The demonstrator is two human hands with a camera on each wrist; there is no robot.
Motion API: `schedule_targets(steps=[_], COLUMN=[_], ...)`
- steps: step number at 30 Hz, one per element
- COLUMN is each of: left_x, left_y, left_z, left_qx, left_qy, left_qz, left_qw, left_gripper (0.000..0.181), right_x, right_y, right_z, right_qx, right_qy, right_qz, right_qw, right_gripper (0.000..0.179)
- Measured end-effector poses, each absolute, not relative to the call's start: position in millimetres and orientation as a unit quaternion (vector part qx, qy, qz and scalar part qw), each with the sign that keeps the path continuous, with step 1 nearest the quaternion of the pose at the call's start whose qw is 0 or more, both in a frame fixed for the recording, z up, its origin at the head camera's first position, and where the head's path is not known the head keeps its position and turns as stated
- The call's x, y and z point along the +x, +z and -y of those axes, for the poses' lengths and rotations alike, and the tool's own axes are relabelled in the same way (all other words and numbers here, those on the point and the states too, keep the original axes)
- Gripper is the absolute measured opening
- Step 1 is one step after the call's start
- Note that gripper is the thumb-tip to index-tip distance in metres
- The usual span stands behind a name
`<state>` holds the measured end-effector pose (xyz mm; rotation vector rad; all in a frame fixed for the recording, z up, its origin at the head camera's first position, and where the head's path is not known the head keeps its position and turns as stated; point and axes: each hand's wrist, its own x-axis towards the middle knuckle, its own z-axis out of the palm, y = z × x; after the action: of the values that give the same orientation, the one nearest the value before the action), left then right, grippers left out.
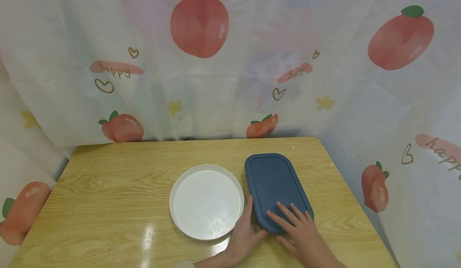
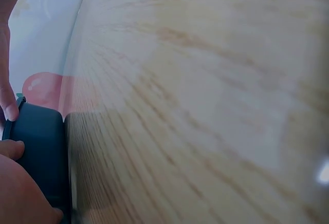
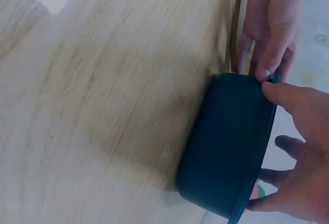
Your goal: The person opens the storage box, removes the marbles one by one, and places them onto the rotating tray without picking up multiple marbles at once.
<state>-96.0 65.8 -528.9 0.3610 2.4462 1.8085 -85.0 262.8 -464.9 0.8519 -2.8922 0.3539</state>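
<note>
Left hand (image 1: 243, 236): at the near left corner of the box, thumb toward the near end, fingers extended along the long left side. Thumb and fingers apart, spanning the corner; none seen wrapped round it.

Right hand (image 1: 302, 234): fingers spread and straight over the near part of the lid, thumb apart from them; right wrist view puts the thumb tip at the rim, beside the left thumb.

Box: dark blue, rounded-rectangular, lidded, probably plastic (image 1: 275, 180). Stands flat on the table, lid on. Long axis runs away from the person, far end leaning left. Key relation: both hands are at the near end, so most of the length lies beyond the grip, forward of the fingertips. Left hand nearer the left side, right hand nearer the right; in my judgement neither has the far end within its hold.

Outward: round white shallow plate with raised rim (image 1: 205, 204), just left of the box, its near right edge close by the left hand. Under all, a pale wood-grain table (image 1: 115, 188). Behind, a white cloth printed with red fruit (image 1: 223, 112).
</note>
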Motion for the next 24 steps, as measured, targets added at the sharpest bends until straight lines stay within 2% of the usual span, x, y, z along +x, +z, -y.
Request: schedule_targets(steps=[12, 24], left_x=[-94, -95], left_y=[-530, -530], left_z=[-68, -67], left_qx=[0.107, 0.103], left_qy=[0.590, 0.602], left_qz=[-0.799, -0.790], left_qw=[0.038, 0.050], left_gripper=[0.099, 0.102], right_x=[-80, -81], right_y=[-474, -475], right_z=[-260, -263], right_qx=[0.283, 0.304], right_qy=[0.080, 0.076], right_qz=[0.953, 0.944], right_qw=[0.071, 0.103], right_gripper=[0.061, 0.064])
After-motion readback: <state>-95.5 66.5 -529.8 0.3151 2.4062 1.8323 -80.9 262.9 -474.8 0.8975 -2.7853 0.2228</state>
